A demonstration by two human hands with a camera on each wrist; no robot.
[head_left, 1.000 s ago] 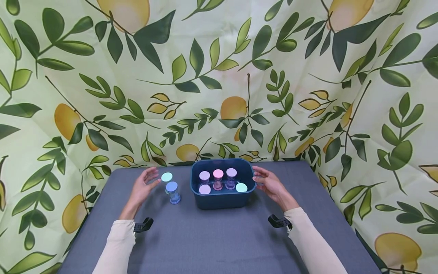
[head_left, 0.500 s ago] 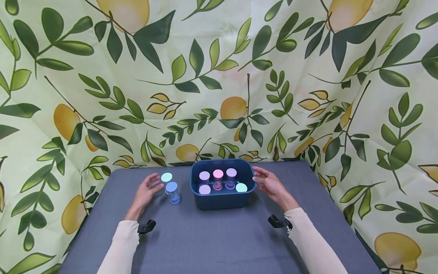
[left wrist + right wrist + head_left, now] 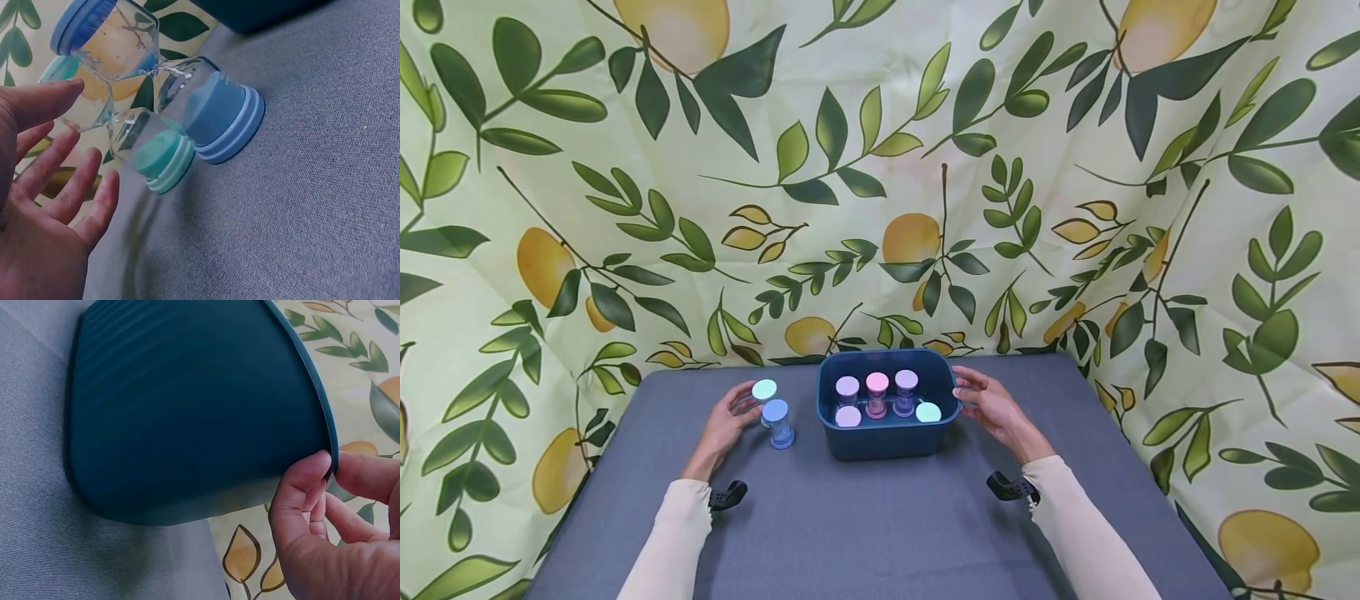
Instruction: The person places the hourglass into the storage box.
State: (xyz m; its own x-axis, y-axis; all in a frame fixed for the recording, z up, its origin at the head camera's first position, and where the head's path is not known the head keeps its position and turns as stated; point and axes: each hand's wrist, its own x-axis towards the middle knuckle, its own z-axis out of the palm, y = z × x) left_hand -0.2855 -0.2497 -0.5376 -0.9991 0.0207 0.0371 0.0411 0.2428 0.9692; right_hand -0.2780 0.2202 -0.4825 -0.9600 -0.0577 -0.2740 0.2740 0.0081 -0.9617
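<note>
My left hand point(image 3: 724, 429) is beside a mint-capped hourglass point(image 3: 764, 390), thumb and fingers spread around its near side. In the left wrist view a gap shows between the fingers and the mint base point(image 3: 169, 159); I cannot tell whether the thumb touches the glass. Right in front of it stands a blue-capped hourglass point(image 3: 781, 435). My right hand point(image 3: 996, 412) pinches the rim of a dark blue bin point(image 3: 883, 443) at its right end, thumb and finger on either side. Inside the bin stand several hourglasses, among them a pink one point(image 3: 877, 383) and a purple one point(image 3: 906, 381).
A grey cloth-covered table point(image 3: 865, 525) lies under everything. Behind and at the sides hangs a lemon-print curtain point(image 3: 850, 217). A black wrist camera point(image 3: 727, 496) is strapped to the left wrist, another point(image 3: 1011, 486) to the right.
My left hand has moved rightward to the mint-capped hourglass, its fingers coming closer around it. The right hand has stayed on the bin's rim, and the hourglasses have not moved.
</note>
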